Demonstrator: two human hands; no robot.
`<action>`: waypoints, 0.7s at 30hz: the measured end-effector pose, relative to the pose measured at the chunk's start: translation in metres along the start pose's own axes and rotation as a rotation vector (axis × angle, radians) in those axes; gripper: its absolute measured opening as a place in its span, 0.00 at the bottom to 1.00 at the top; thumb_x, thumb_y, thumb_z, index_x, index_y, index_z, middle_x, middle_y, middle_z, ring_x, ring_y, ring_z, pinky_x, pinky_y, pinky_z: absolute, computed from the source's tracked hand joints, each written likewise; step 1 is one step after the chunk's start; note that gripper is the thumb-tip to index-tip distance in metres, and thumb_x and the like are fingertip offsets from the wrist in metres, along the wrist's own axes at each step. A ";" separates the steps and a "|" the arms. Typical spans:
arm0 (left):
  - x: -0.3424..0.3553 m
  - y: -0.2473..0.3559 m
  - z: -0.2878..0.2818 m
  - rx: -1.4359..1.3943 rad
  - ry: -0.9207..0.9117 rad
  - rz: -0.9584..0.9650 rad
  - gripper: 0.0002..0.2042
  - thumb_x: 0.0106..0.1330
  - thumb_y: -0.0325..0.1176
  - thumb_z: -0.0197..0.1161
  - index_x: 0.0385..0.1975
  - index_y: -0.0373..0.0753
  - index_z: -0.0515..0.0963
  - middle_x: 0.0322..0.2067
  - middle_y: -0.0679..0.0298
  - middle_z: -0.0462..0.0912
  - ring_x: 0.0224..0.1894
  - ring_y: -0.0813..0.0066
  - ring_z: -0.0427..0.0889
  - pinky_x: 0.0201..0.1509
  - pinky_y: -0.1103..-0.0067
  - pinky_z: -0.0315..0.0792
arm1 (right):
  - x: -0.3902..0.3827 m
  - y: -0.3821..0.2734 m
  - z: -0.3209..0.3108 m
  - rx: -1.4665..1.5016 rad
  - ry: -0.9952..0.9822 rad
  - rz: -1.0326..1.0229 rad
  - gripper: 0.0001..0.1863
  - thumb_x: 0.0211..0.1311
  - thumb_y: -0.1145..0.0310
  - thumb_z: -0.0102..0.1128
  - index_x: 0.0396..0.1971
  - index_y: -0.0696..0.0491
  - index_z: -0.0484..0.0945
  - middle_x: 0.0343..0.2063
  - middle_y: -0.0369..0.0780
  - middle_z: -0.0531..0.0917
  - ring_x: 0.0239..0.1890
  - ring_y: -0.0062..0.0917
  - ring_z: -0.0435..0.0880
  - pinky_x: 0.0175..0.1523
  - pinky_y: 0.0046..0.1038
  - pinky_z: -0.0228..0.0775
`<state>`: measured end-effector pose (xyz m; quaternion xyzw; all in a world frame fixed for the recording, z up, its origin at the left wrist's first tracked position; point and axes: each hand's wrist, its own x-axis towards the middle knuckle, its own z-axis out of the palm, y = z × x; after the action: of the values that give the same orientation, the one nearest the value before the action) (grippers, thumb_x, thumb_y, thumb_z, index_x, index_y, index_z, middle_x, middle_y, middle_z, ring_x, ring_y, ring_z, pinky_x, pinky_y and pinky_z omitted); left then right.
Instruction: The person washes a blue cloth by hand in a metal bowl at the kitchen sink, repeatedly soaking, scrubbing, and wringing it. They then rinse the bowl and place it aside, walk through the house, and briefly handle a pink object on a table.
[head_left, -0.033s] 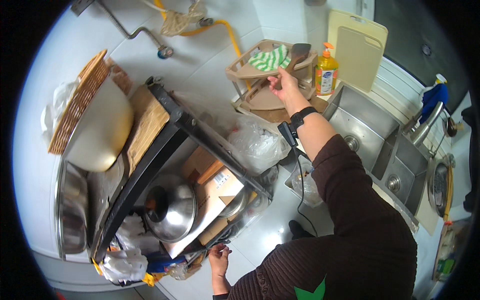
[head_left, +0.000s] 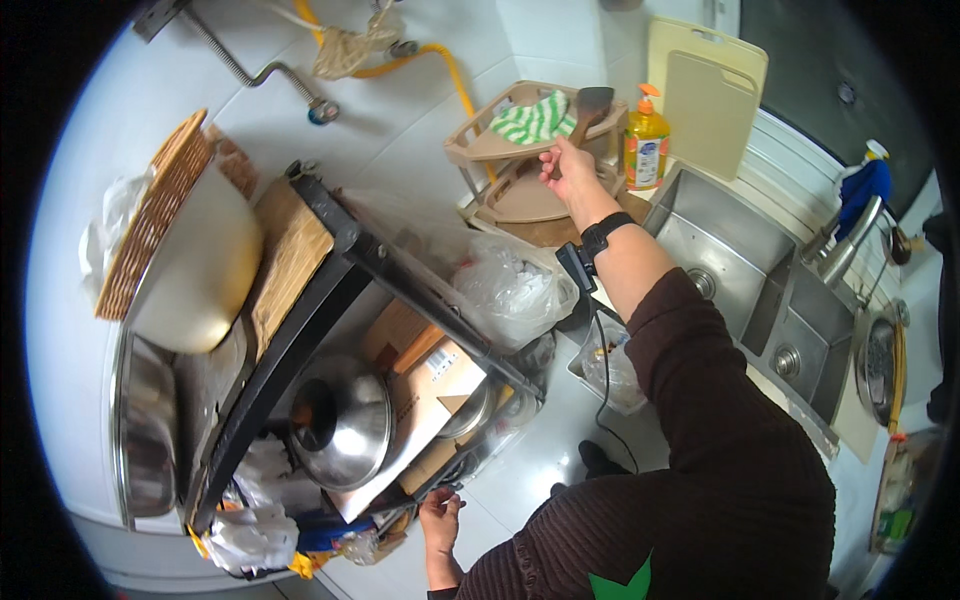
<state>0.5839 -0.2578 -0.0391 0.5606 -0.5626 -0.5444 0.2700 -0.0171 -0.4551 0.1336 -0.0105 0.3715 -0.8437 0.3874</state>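
Black-framed shelf (head_left: 275,375), on the left: lower level holds a domed steel piece (head_left: 350,440) and cardboard (head_left: 415,420). Double sink (head_left: 765,290), on the right: steel; both drains visible. Tall white tub (head_left: 200,275) stands above the shelf; wicker basket (head_left: 150,225) lies against its mouth, a white plastic bag (head_left: 110,230) beside the wicker. Corner rack (head_left: 530,200), beige, two tiers; upper tier carries a striped cloth (head_left: 535,118) and spatula (head_left: 595,102), dark head up, handle down toward the right hand. Small bin (head_left: 612,372) on the floor, lined with a clear bag.

Open room: strip of floor (head_left: 505,495) between shelf and sink side; the shelf's slanting front edge bounds it. A filled plastic bag (head_left: 510,290) bulges between shelf and rack.

Chopping boards (head_left: 705,100) lean behind the sink; pump bottle (head_left: 645,152) stands beside the rack.

Hands well apart. Right hand (head_left: 570,172): fingers bent, at the spatula's lower end; contact cannot be told. Left hand (head_left: 440,520): loosely curled, low beside the shelf.
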 end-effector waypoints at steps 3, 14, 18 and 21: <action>0.021 0.009 0.004 0.085 -0.089 -0.024 0.10 0.64 0.23 0.61 0.42 0.27 0.73 0.35 0.59 0.80 0.34 0.71 0.84 0.39 0.78 0.78 | -0.021 -0.027 -0.019 -0.058 -0.036 -0.014 0.15 0.72 0.58 0.47 0.29 0.55 0.69 0.16 0.37 0.70 0.12 0.22 0.64 0.19 0.30 0.59; 0.102 0.027 0.068 0.200 -0.778 0.108 0.08 0.65 0.21 0.59 0.42 0.27 0.73 0.34 0.61 0.79 0.33 0.76 0.80 0.39 0.80 0.76 | -0.312 -0.060 -0.219 -0.126 0.003 -0.167 0.16 0.70 0.57 0.51 0.30 0.55 0.72 0.14 0.33 0.69 0.10 0.17 0.60 0.17 0.24 0.54; 0.109 0.042 0.107 0.393 -1.047 0.324 0.08 0.65 0.23 0.60 0.42 0.32 0.74 0.29 0.65 0.79 0.32 0.79 0.79 0.37 0.83 0.74 | -0.425 -0.103 -0.271 -0.436 0.497 -0.315 0.21 0.72 0.51 0.44 0.29 0.53 0.73 0.13 0.32 0.67 0.09 0.18 0.60 0.16 0.26 0.55; 0.100 0.046 0.141 0.439 -1.129 0.382 0.09 0.62 0.24 0.62 0.40 0.31 0.75 0.31 0.63 0.82 0.32 0.78 0.81 0.36 0.81 0.74 | -0.481 -0.172 -0.312 -0.937 0.833 -0.613 0.25 0.72 0.48 0.41 0.32 0.56 0.74 0.16 0.38 0.73 0.13 0.25 0.70 0.22 0.31 0.65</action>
<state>0.4168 -0.3164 -0.0646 0.1193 -0.8069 -0.5702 -0.0973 0.1130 0.1288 0.1472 0.0438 0.7943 -0.5995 -0.0882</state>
